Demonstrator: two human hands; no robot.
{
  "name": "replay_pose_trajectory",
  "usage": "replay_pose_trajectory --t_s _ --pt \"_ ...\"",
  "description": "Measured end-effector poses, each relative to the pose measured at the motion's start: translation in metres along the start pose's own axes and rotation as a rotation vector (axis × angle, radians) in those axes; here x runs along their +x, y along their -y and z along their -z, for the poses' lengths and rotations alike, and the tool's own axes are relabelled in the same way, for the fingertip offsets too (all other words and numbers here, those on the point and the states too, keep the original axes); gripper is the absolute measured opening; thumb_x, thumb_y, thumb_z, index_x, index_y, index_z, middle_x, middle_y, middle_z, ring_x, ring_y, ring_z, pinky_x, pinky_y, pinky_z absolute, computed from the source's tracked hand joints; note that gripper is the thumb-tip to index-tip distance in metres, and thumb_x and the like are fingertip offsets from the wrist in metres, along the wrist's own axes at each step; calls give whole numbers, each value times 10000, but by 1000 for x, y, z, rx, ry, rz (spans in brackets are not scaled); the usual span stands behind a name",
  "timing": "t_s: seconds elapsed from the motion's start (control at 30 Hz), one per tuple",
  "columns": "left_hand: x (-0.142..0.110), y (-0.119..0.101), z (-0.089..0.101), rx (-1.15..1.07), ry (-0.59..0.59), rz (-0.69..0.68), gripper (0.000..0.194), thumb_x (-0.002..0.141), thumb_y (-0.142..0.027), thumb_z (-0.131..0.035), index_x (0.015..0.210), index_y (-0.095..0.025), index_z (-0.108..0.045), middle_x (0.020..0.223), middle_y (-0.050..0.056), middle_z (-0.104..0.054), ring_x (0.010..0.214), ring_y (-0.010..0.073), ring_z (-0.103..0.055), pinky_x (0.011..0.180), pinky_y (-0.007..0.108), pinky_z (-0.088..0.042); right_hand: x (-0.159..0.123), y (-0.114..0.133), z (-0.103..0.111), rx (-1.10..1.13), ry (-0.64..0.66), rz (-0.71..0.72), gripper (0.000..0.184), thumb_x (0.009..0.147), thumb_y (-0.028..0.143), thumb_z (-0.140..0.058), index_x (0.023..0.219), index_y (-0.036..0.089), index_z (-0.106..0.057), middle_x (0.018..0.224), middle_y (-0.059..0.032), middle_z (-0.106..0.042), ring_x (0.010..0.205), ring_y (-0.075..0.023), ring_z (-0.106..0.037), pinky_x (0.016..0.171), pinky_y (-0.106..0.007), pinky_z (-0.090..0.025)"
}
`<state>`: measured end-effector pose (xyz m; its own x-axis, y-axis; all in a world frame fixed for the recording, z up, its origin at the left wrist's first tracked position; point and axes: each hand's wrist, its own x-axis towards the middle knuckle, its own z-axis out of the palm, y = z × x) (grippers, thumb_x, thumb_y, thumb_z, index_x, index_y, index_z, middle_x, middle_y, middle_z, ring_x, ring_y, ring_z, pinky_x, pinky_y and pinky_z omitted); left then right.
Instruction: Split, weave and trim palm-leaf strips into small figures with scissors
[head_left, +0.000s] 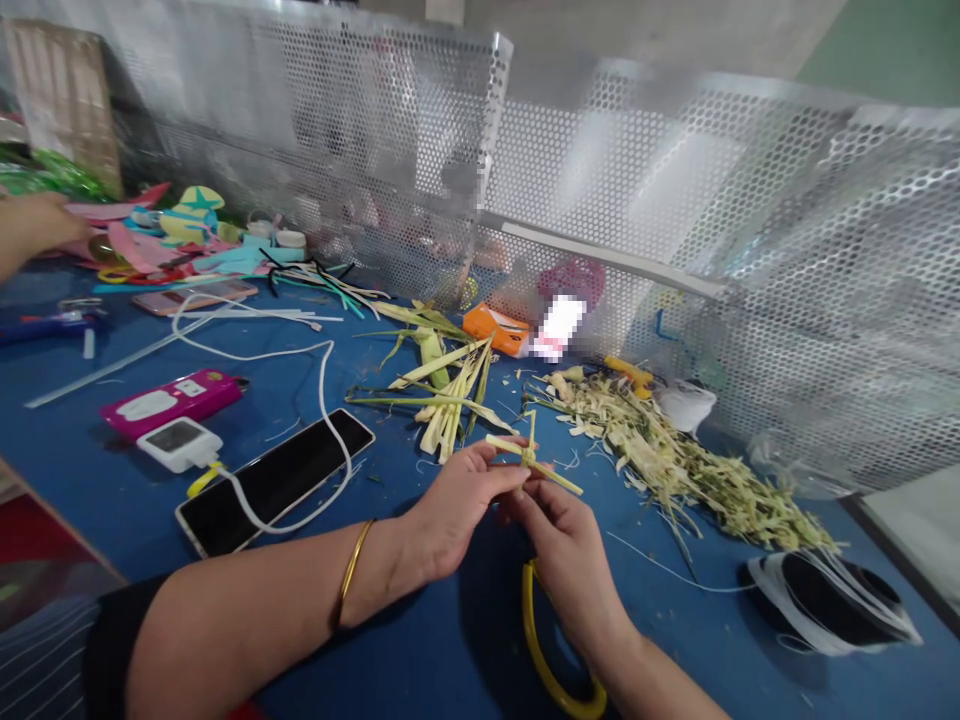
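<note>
Above the blue table my left hand (465, 492) and my right hand (559, 530) meet, fingertips closed together. Between them they pinch a small piece of folded pale-green leaf strips (528, 456), its ends sticking out in several directions. My fingers hide the lower part of it. A yellow curved loop (534, 630) shows beneath my right wrist; what it belongs to is hidden. Just beyond my hands lies a bunch of longer leaf strips (454, 405). To their right spreads a heap of shredded leaf scraps (667, 460).
A black spool of white thread (832, 600) stands at right. A black phone (277, 480), white cable (324, 390) and magenta device (176, 402) lie left. An orange packet (496, 328) and lit screen (561, 326) rest by the perforated metal partition (615, 170). Another person's hand (34, 228) reaches in far left.
</note>
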<state>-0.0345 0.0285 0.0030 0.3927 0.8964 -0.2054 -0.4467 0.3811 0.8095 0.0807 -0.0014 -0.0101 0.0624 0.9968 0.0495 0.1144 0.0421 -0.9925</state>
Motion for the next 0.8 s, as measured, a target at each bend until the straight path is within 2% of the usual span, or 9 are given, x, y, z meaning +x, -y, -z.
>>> replay_pose_trajectory --t_s 0.13,0.23,0.33,0.47,0.57,0.67,0.73,0.8 --pt "3 0 2 56 1 -54 321 717 -234 -734 1009 -140 -638 810 47 -716 732 133 -636 652 232 -448 -2 2 -1 -14 -5 34 239 768 364 -609 615 182 -638 661 -23 -609 714 -174 -538 678 -283 -429" --pt "4 -1 1 92 -23 -82 254 705 -209 -726 940 -128 -671 788 44 -714 711 134 -629 654 238 -447 -4 2 1 -73 35 54 259 784 346 -594 581 184 -591 634 -8 -560 673 -157 -491 653 -271 -401" --pt "3 -1 1 94 -51 -116 225 695 -190 -730 907 -122 -693 796 48 -717 746 146 -639 704 255 -465 -5 0 3 -161 52 133 271 808 331 -568 578 188 -551 611 6 -509 625 -141 -432 603 -260 -367" --pt "3 1 3 86 -58 -88 205 687 -190 -738 877 -125 -701 775 49 -722 733 153 -650 714 267 -479 -5 -9 -1 -229 47 205 295 836 321 -528 574 195 -481 614 15 -477 615 -132 -393 583 -251 -349" --pt "5 0 5 94 -54 -58 207 696 -200 -726 887 -130 -691 733 46 -719 693 150 -649 687 262 -474 -6 -12 -5 -261 41 175 294 856 338 -501 600 196 -481 641 9 -497 627 -134 -406 587 -248 -355" --pt "7 -4 5 128 -67 -55 247 690 -223 -736 913 -127 -692 717 48 -719 689 150 -646 676 252 -465 -11 -1 0 -360 89 134 298 876 362 -494 627 200 -503 632 5 -531 596 -131 -434 564 -245 -347" --pt "6 -8 3 130 -52 -53 281 671 -244 -756 918 -123 -699 710 45 -714 675 142 -641 676 247 -462 -14 14 9 -466 104 179 278 877 374 -525 655 207 -526 613 12 -537 571 -130 -441 541 -245 -331" --pt "4 -12 2 117 -14 -22 301 654 -257 -768 914 -120 -707 708 43 -711 652 135 -639 677 250 -464 -12 29 22 -503 -16 269 244 878 381 -540 700 214 -552 615 17 -528 565 -129 -435 528 -244 -329"
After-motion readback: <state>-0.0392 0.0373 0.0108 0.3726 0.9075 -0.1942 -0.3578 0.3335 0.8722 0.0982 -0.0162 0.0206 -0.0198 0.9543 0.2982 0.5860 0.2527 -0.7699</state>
